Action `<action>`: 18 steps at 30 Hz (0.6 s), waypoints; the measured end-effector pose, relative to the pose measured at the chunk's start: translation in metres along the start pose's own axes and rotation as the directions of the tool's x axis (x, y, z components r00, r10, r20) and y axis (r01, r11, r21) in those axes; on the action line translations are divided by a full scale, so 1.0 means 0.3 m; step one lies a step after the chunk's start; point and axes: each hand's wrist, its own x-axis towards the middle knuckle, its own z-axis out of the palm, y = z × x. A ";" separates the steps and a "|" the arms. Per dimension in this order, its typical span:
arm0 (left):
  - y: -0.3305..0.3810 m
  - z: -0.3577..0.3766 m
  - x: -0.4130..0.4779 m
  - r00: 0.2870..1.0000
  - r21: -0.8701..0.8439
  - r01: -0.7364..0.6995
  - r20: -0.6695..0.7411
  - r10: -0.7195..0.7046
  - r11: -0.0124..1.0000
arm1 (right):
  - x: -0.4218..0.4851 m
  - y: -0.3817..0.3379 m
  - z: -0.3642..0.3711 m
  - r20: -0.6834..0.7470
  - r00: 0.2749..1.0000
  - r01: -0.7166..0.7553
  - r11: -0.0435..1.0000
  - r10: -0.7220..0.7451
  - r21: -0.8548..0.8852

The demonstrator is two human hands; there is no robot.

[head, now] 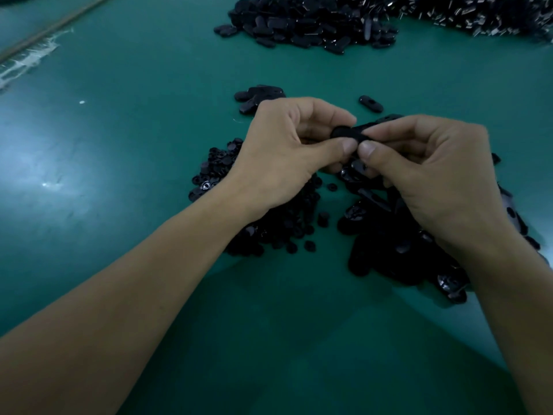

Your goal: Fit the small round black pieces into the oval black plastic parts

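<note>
My left hand (284,151) and my right hand (425,166) meet above the green table, both pinching one oval black plastic part (348,133) between thumbs and fingertips. Whether a small round piece sits in it is hidden by my fingers. A heap of small round black pieces (278,223) lies under my left wrist. Beneath my right hand is a heap of oval black parts (386,244).
A few oval parts (260,95) lie just beyond my left hand, and a single one (371,103) lies beyond the right. A big pile of oval parts (308,22) and shiny dark pieces (484,13) fills the far edge. The green table (134,139) shows glare at the left.
</note>
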 end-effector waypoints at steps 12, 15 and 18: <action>0.004 0.001 0.000 0.998 -0.026 0.060 0.013 -0.060 0.998 | -0.002 -0.002 -0.006 0.072 0.997 -0.005 1.000 0.005 0.004; 0.002 -0.001 0.002 0.998 -0.020 0.054 0.014 -0.054 0.998 | -0.002 0.000 -0.005 0.066 0.998 -0.003 1.000 0.004 -0.018; 0.001 -0.002 0.001 0.999 -0.007 0.043 0.020 -0.043 0.999 | -0.002 -0.002 -0.008 0.047 0.999 0.002 0.999 0.001 -0.049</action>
